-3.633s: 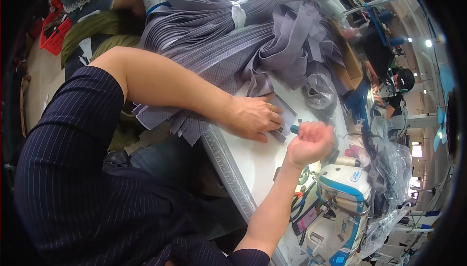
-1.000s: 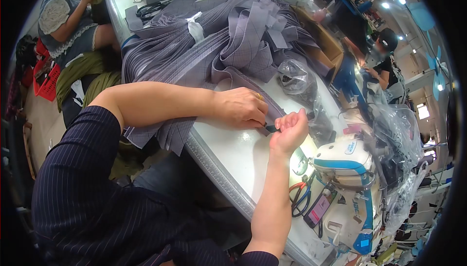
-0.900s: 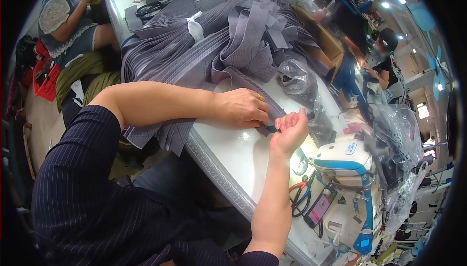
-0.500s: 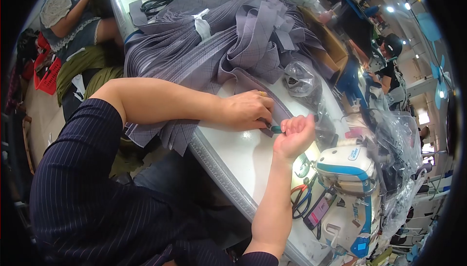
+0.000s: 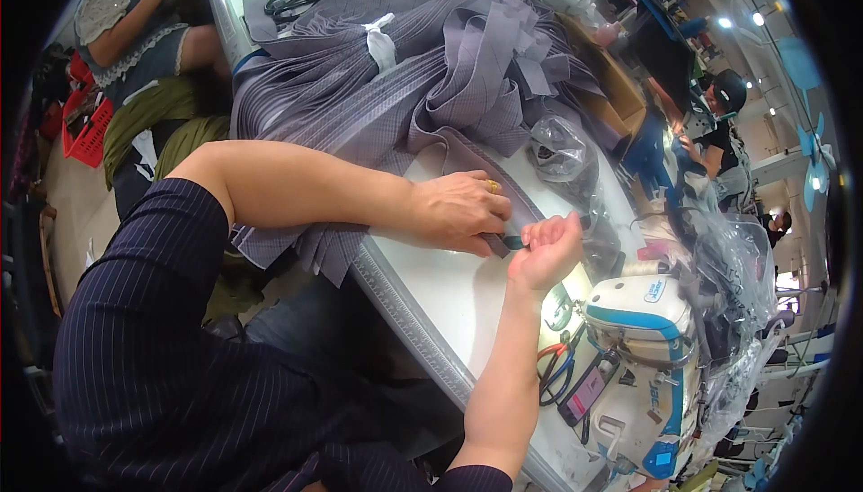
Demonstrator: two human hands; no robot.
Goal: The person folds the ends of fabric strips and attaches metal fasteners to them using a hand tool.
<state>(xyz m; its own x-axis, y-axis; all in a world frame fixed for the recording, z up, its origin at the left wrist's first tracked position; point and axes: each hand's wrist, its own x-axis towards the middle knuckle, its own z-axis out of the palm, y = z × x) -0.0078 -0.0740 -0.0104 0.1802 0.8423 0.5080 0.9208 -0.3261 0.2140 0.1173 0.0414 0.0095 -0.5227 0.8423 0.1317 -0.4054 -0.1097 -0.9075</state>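
Reading from the left, a red basket (image 5: 87,132) stands near a co-worker (image 5: 146,20) at the counter's (image 5: 440,285) far end. Next, a heap of grey strips (image 5: 306,101) lies on the counter, part of it bound by a white tie (image 5: 381,45). The left hand (image 5: 460,209) bears on the end of one grey strip (image 5: 503,177), which trails from the heap; pinching or mere pressing cannot be told. Just beside it, the right hand (image 5: 548,247) is clenched around a small dark green tool (image 5: 514,242), its tip at the strip's end. Further right lie scissors (image 5: 557,375), a phone (image 5: 589,389) and a sewing machine (image 5: 634,317). Assessment: one strip appears mid-handling, with many in the heap; which are finished cannot be determined.
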